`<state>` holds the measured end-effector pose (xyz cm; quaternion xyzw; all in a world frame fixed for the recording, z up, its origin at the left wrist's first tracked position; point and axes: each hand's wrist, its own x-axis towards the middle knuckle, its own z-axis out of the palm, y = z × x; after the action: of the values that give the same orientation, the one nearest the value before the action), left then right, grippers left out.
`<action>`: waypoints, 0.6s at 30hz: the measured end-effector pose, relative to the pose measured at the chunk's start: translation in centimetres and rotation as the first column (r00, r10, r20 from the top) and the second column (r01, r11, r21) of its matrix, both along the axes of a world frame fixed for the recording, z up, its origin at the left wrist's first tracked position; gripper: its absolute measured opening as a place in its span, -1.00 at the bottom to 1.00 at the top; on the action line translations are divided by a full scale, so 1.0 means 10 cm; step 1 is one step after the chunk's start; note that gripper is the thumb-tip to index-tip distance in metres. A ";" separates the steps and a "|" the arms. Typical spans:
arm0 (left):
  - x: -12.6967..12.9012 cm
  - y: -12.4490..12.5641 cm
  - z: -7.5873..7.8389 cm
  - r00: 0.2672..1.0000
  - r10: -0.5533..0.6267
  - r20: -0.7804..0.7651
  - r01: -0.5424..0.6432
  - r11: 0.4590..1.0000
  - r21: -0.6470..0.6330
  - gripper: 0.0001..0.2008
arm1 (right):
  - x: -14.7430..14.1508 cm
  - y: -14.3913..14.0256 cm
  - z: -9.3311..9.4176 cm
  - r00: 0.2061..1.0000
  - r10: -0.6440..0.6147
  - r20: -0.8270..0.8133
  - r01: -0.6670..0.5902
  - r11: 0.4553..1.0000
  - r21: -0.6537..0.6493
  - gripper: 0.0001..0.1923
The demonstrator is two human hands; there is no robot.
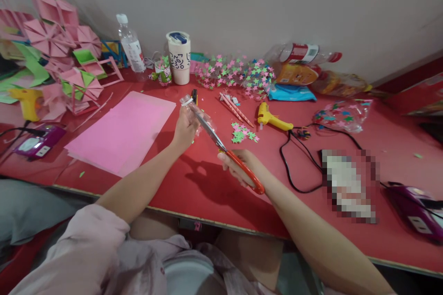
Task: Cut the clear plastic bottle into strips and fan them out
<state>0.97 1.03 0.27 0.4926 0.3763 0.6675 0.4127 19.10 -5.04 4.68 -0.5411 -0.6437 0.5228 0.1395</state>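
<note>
My left hand is closed around a clear plastic bottle piece, whose neck shows above my fingers. Long scissors with orange-red handles are gripped in my right hand. Their blades reach up and left to the clear plastic; whether they are cutting into it I cannot tell. Just right of the plastic, a small pile of green and pink paper stars lies on the red table. Pink sheets of paper lie to the left of my left hand.
A yellow glue gun with a looping black cord lies at right, another glue gun at far left. Star-covered bottles, a tumbler and a water bottle line the wall. Pink paper models crowd the left. Purple power strips sit at both sides.
</note>
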 end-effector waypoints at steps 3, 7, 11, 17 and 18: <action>0.01 0.00 -0.03 1.000 0.015 -0.013 -0.015 1.000 -0.008 -0.83 | 0.01 0.00 0.00 1.000 0.019 -0.002 -0.019 1.000 0.019 -0.39; 0.01 0.02 -0.07 0.999 0.029 -0.041 -0.030 0.999 -0.025 -0.81 | 0.03 0.01 0.00 0.999 0.038 0.018 -0.038 0.999 0.022 -0.40; -0.03 0.06 -0.09 0.997 -0.003 -0.073 0.005 1.000 0.026 -0.82 | 0.07 0.04 0.02 0.996 0.081 0.037 -0.081 0.997 0.002 -0.43; -0.04 0.05 -0.09 0.984 0.003 -0.176 -0.001 1.000 0.010 -0.88 | 0.05 0.01 0.01 0.998 0.056 -0.002 -0.056 0.998 -0.019 -0.44; -0.04 0.05 -0.10 0.981 0.015 -0.195 -0.015 1.000 0.000 -0.88 | 0.04 0.00 0.01 0.999 0.039 0.008 -0.039 0.999 -0.004 -0.44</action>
<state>0.62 1.48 -0.71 0.5525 0.4190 0.6188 0.3692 19.46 -5.00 4.76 -0.5310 -0.6536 0.5245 0.1258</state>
